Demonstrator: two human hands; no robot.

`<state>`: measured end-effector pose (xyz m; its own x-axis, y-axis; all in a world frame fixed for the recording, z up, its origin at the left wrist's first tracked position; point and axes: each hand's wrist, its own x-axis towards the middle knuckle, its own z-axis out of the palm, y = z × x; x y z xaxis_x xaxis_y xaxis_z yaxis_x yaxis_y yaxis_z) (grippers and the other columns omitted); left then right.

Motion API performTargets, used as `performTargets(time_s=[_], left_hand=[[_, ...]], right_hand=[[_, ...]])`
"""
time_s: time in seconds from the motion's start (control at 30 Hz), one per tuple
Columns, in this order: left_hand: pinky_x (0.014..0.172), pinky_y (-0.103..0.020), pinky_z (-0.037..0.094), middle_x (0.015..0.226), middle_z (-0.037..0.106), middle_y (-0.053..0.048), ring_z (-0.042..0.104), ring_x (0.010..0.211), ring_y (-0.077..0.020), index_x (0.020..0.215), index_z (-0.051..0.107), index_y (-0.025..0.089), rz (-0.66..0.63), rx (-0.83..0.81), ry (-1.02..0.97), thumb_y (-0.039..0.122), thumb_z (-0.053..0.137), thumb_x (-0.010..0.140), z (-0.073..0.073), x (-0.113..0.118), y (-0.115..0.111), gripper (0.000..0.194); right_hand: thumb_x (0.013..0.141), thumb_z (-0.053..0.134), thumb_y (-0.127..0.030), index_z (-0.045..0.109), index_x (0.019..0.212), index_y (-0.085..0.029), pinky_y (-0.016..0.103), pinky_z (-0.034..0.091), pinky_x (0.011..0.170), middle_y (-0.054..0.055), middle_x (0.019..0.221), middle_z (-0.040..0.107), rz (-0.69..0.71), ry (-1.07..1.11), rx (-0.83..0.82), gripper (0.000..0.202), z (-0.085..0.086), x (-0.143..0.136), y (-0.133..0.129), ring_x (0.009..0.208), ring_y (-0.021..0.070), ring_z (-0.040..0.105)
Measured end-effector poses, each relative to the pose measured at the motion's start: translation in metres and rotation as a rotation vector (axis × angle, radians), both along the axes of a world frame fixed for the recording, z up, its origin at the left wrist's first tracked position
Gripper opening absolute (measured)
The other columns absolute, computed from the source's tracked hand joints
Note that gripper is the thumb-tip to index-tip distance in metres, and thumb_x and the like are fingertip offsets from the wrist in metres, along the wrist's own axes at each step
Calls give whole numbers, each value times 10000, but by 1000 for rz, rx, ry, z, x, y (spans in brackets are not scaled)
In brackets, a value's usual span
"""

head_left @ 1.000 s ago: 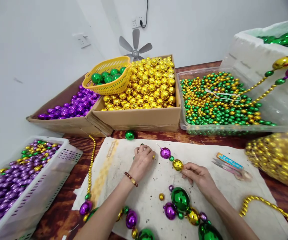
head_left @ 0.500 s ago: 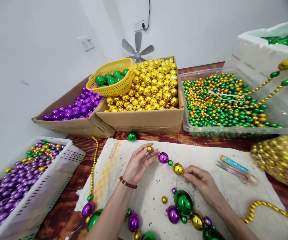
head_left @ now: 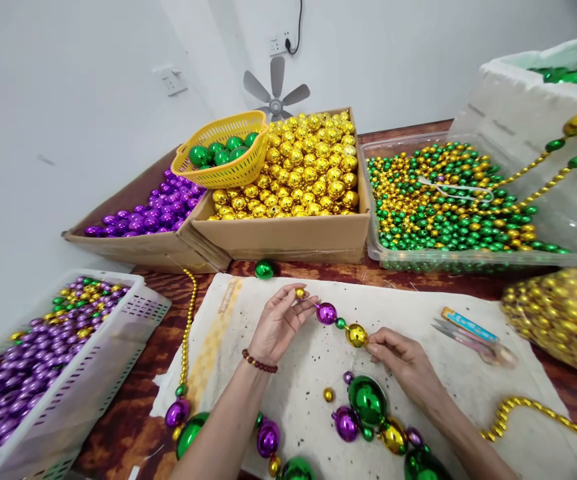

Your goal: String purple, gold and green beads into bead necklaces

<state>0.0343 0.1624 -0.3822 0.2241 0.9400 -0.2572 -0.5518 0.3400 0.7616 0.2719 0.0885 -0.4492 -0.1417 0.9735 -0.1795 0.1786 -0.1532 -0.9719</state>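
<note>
My left hand [head_left: 282,321] pinches a small gold bead [head_left: 299,293] at one end of a short string. Along that string come a purple ball [head_left: 327,313], a small green bead [head_left: 341,323] and a larger gold ball [head_left: 357,335]. My right hand [head_left: 401,357] has its thumb and fingertips closed on the right end of the gold ball. Both hands are above a pale cloth [head_left: 288,373]. Below them lie a big green ball [head_left: 367,401], a purple ball [head_left: 346,423] and a loose gold bead [head_left: 329,395].
Behind the cloth are a gold-ball carton [head_left: 283,239], a purple-ball carton [head_left: 133,250], a yellow basket [head_left: 223,177] and a clear bin [head_left: 468,257]. Scissors [head_left: 468,339] lie at the right. A white crate [head_left: 113,360] stands left, a bag of gold beads [head_left: 558,320] far right.
The view has shifted slightly. Both hands keep the same hold on the string, with hardly any movement.
</note>
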Motion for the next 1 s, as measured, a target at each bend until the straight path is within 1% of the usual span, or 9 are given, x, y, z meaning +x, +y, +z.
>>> performTargets(time_s=[0.2,0.4,0.53,0.63,0.7,0.77,0.87,0.93,1.0], left_hand=[[907,-366,509,961,682,-69,671,1005,-253,1032,643,152,-9,23,28,255,631,866,1,-2,0,195],[927,-373,495,952,689,-69,674,999,-243,1016,650,157,-14,31,84,260,644,854,3,0,-2,192],[928,-393,493,947,706,-74,681,977,-236,1044,644,168,3,58,183,250,677,825,2,2,-2,236],[900,-383,503,974,719,-98,683,962,-238,976,663,151,13,102,296,245,699,803,1,2,-2,199],[887,-376,507,994,723,-126,681,971,-249,934,673,129,0,100,319,261,695,807,2,2,-3,185],[900,-387,503,991,727,-137,687,966,-255,980,665,124,7,71,293,277,691,813,4,3,-6,228],[958,-427,477,1002,729,-119,685,991,-256,1070,615,155,89,15,216,265,713,799,5,7,-11,308],[995,-442,454,1036,719,-99,662,1052,-255,1041,602,175,159,-11,132,273,713,803,4,11,-15,281],[1011,-448,441,1052,706,-87,641,1090,-254,1001,603,179,209,-23,49,317,694,819,2,16,-18,246]], right_hand=[[895,531,-373,624,828,-188,240,381,577,-13,696,578,-12,1,-14,217,-1,1,0,643,137,504],[881,538,-375,627,805,-183,238,382,571,-12,684,577,-21,17,-37,224,4,-1,-1,635,135,503],[859,558,-381,641,797,-175,239,370,554,-7,666,586,-37,34,-60,231,5,-4,1,619,135,502],[833,578,-388,656,802,-165,238,353,526,-1,655,597,-49,63,-95,238,3,-6,5,601,134,502],[817,591,-388,665,798,-161,236,337,509,1,648,600,-53,86,-111,240,3,-6,8,596,135,508],[810,600,-380,672,783,-160,237,329,504,-2,634,600,-37,103,-120,234,3,-7,10,589,134,510],[807,611,-361,680,774,-161,243,337,527,-3,625,611,-5,147,-122,214,3,-9,13,588,133,511],[810,612,-358,677,777,-160,245,337,535,1,626,621,0,181,-125,211,2,-10,14,585,131,508],[814,605,-363,672,777,-154,245,328,526,4,610,621,2,201,-136,222,0,-11,15,560,126,493]])
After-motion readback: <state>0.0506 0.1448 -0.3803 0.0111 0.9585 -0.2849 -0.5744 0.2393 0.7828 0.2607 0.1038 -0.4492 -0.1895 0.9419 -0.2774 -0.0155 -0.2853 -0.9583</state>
